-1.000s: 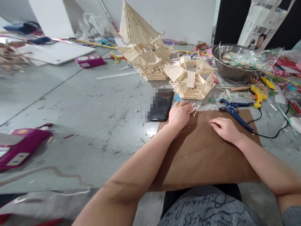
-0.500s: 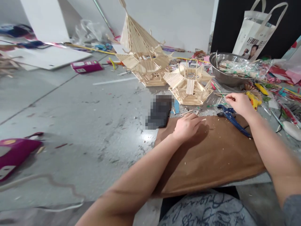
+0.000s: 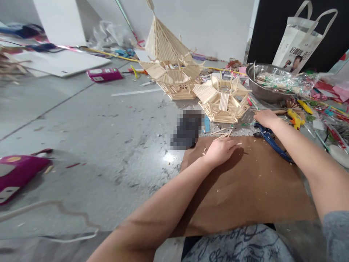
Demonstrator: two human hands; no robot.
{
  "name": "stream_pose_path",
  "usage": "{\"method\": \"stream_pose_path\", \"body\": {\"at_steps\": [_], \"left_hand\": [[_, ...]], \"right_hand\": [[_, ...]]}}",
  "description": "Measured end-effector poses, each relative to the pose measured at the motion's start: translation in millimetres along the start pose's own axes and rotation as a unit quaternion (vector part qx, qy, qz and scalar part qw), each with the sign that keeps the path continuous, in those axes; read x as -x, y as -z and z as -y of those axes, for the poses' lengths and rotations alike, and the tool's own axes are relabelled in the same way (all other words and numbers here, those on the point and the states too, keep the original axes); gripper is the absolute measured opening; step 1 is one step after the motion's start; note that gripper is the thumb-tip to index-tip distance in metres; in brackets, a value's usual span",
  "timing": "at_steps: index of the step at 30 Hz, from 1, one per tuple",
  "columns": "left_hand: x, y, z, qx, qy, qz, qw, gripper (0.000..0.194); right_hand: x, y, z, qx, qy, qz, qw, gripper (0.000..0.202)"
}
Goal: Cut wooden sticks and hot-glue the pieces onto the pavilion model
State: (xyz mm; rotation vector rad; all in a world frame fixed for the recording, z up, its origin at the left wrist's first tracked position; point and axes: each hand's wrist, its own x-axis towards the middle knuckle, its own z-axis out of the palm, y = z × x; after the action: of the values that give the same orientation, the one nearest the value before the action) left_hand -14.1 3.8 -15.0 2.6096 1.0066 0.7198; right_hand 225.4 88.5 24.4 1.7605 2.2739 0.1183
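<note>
My left hand rests over a brown sheet, its fingers pinching a short wooden stick whose end pokes out to the right. Several cut sticks lie just beyond it. Further right, my right hand is down among scraps past the sheet's far edge. Its fingers are bent together, and what they grip, if anything, is hidden. Blue-handled cutting pliers lie under and beside that wrist. A low open frame of sticks stands in front of the hands, near a tall pointed stick pagoda.
A dark phone-like object, partly pixelated, lies left of the sheet. At the right are a metal bowl of wrapped sticks, a yellow glue gun and a white bag. Purple boxes sit on the grey floor at left.
My right hand has moved slightly left and turned downward, its fingers now lower among the scraps. My left hand keeps its stick. The whole view has shifted a little.
</note>
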Motion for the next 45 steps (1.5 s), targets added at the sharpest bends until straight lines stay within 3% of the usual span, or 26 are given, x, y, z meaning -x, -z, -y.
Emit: {"method": "stream_pose_path", "body": {"at_steps": [6, 8, 10, 11, 12, 14, 16, 18, 22, 29, 36, 45], "left_hand": [[-4, 5.3, -2, 0.18, 0.12, -0.068, 0.974, 0.025], [-6, 7.0, -4, 0.254, 0.177, -0.057, 0.949, 0.028], [-8, 7.2, -5, 0.346, 0.239, -0.033, 0.907, 0.025], [-9, 6.7, -5, 0.388, 0.265, -0.022, 0.883, 0.022], [-9, 5.8, -5, 0.419, 0.283, -0.013, 0.863, 0.02], [-10, 2.9, -4, 0.448, 0.294, 0.001, 0.844, 0.02], [-9, -0.7, -2, 0.44, 0.277, 0.011, 0.854, 0.022], [-8, -4.1, 1, 0.407, 0.251, 0.014, 0.878, 0.023], [-5, -6.1, 4, 0.331, 0.206, 0.029, 0.92, 0.024], [-8, 2.8, -3, 0.202, 0.155, 0.05, 0.966, 0.02], [-7, 4.6, -7, 0.174, 0.143, 0.052, 0.973, 0.02], [-9, 5.6, -7, 0.159, 0.144, 0.069, 0.974, 0.02]], "right_hand": [[-4, 10, -7, -0.027, -0.017, -0.024, 0.999, 0.021], [3, 13, -3, -0.045, -0.035, -0.062, 0.996, 0.023], [14, 11, 10, -0.129, -0.049, -0.108, 0.985, 0.027], [21, 8, 20, -0.245, -0.058, -0.143, 0.957, 0.026], [29, 4, 33, -0.374, -0.063, -0.138, 0.915, 0.026], [45, -5, 60, -0.557, -0.042, -0.079, 0.826, 0.023], [59, -14, 83, -0.646, -0.006, -0.034, 0.762, 0.023], [67, -20, 96, -0.67, 0.004, -0.031, 0.742, 0.023], [72, -26, 100, -0.662, 0.008, -0.056, 0.747, 0.021], [76, -22, 97, -0.596, 0.046, -0.094, 0.796, 0.018], [79, -22, 99, -0.593, 0.029, -0.085, 0.8, 0.018], [78, -21, 101, -0.551, 0.045, -0.122, 0.824, 0.018]]}}
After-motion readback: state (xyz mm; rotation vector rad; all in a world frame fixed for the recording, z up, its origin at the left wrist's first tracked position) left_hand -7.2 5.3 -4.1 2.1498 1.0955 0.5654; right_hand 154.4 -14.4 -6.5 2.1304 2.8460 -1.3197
